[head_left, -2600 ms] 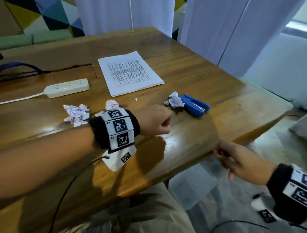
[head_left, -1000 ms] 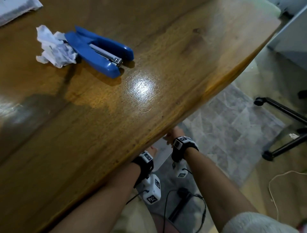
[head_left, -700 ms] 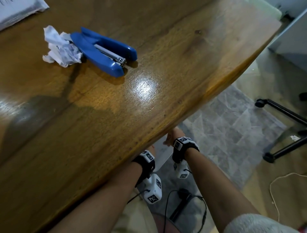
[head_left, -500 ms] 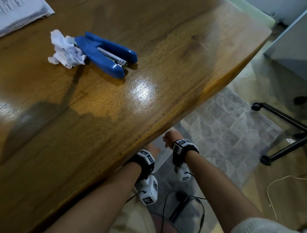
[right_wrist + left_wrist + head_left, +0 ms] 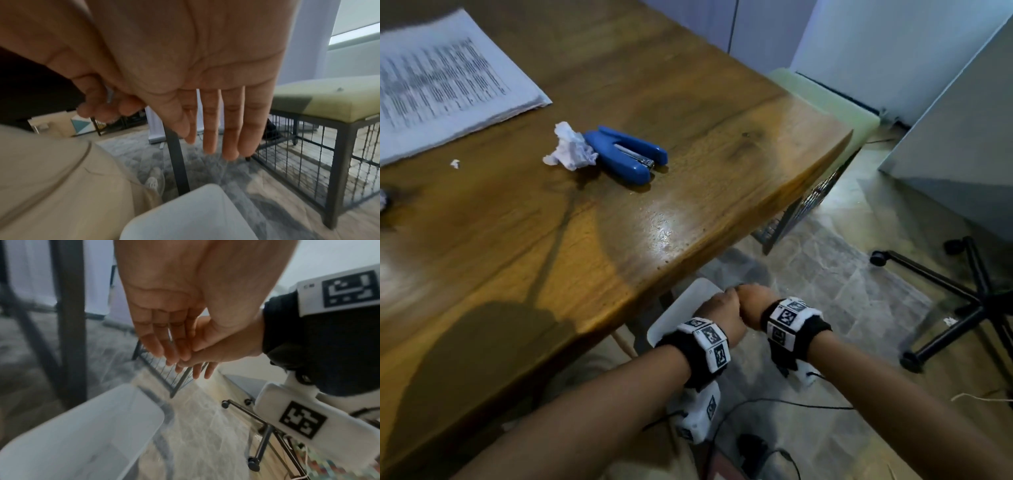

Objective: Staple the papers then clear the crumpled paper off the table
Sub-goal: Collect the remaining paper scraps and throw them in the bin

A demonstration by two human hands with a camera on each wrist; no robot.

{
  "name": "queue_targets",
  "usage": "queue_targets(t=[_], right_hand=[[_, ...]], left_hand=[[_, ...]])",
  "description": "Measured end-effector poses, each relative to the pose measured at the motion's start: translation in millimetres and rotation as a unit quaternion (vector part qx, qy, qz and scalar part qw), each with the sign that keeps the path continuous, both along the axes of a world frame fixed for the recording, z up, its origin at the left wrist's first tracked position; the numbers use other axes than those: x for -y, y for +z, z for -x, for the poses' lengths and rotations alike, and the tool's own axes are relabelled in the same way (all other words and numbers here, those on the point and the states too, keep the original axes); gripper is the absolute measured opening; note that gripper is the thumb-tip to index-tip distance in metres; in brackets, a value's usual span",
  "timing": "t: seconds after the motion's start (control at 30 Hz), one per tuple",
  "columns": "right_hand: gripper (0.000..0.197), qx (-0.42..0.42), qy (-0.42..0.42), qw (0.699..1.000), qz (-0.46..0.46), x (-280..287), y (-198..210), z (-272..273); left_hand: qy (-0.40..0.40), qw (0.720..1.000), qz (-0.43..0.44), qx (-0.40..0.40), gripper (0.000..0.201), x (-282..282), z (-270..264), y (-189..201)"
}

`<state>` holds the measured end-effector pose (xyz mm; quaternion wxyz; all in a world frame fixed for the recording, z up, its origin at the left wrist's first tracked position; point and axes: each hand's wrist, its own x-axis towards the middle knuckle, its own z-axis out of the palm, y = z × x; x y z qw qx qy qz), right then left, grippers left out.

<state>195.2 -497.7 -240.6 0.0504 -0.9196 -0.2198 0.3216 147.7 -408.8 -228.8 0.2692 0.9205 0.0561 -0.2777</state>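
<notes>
Rising from under the table (image 5: 688, 205), both hands, left (image 5: 722, 317) and right (image 5: 753, 303), hang touching over the bin (image 5: 82, 434), fingers straight, holding nothing: the drop looks done. One wad (image 5: 570, 150) still touches the stapler (image 5: 626, 159); papers (image 5: 448, 82) apparently unstapled.

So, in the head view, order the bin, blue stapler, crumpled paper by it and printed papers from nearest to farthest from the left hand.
From the left hand:
1. White bin, directly below, under the table edge.
2. Blue stapler, on the table, up and left.
3. Crumpled paper, touching the stapler's left end.
4. Printed papers, far left corner.
</notes>
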Motion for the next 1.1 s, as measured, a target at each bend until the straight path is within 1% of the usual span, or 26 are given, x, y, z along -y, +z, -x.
queue_targets(t=[0.1,0.17,0.23,0.3,0.37,0.43,0.47,0.53,0.57,0.63,0.73,0.77,0.83,0.9,1.0,1.03,1.07,1.1], right_hand=[[0.026,0.068,0.002,0.998,0.008,7.9,43.3,5.9],[0.022,0.105,-0.011,0.994,-0.011,10.1,73.4,10.5],[0.017,0.148,-0.022,0.987,-0.058,9.6,108.2,17.1],[0.014,0.190,-0.015,0.974,-0.127,4.8,146.0,26.8],[0.014,0.217,0.009,0.962,-0.164,-5.6,182.5,36.9],[0.013,0.247,0.043,0.955,-0.157,-20.9,208.8,42.0],[0.015,0.258,0.055,0.951,-0.159,-30.8,218.5,43.2],[0.023,0.274,0.085,0.942,-0.175,-53.5,233.2,44.8],[0.022,0.283,0.104,0.936,-0.181,-66.2,238.6,45.4],[0.010,0.295,0.144,0.927,-0.183,-92.0,245.2,47.4],[0.005,0.285,0.201,0.921,-0.176,-134.8,248.0,48.7],[0.008,0.280,0.218,0.919,-0.171,-149.6,247.7,48.9],[0.022,0.273,0.250,0.914,-0.165,-181.2,247.4,50.0],[0.025,0.263,0.279,0.910,-0.159,-213.0,246.6,50.6],[0.031,0.249,0.317,0.905,-0.139,-262.0,242.0,50.8],[0.034,0.248,0.329,0.902,-0.131,-277.6,240.7,51.3],[0.038,0.247,0.335,0.900,-0.128,-290.7,240.5,52.0],[0.041,0.243,0.337,0.900,-0.131,-302.6,240.0,51.6]], left_hand=[[-0.031,0.995,0.007,0.091,0.029,-2.5,10.1,43.0],[-0.046,0.989,0.028,0.135,0.027,-6.0,14.6,77.4],[-0.063,0.981,0.049,0.175,0.029,-12.6,19.3,113.4],[-0.086,0.967,0.062,0.231,0.028,-23.5,27.3,149.2],[-0.109,0.952,0.064,0.280,0.023,-38.8,37.6,181.1],[-0.121,0.941,0.060,0.311,0.012,-58.3,48.4,207.2],[-0.123,0.937,0.052,0.324,0.007,-69.6,53.5,219.1],[-0.111,0.929,0.021,0.354,0.007,-94.4,63.9,237.3],[-0.106,0.926,0.006,0.363,0.007,-107.5,69.4,244.8],[-0.101,0.924,-0.026,0.367,0.008,-133.2,82.3,256.0],[-0.074,0.922,-0.081,0.371,0.021,-174.6,101.5,266.2],[-0.062,0.920,-0.104,0.373,0.021,-189.5,107.1,267.5],[-0.037,0.922,-0.155,0.352,0.015,-220.7,118.0,268.9],[-0.016,0.923,-0.207,0.325,0.010,-254.6,128.4,266.9],[0.042,0.914,-0.249,0.318,0.011,-304.4,146.6,260.9],[0.067,0.912,-0.266,0.305,0.012,-320.4,153.4,259.6],[0.094,0.913,-0.280,0.283,0.021,-336.0,159.6,257.6],[0.126,0.916,-0.287,0.252,0.034,-352.2,166.1,254.3]])
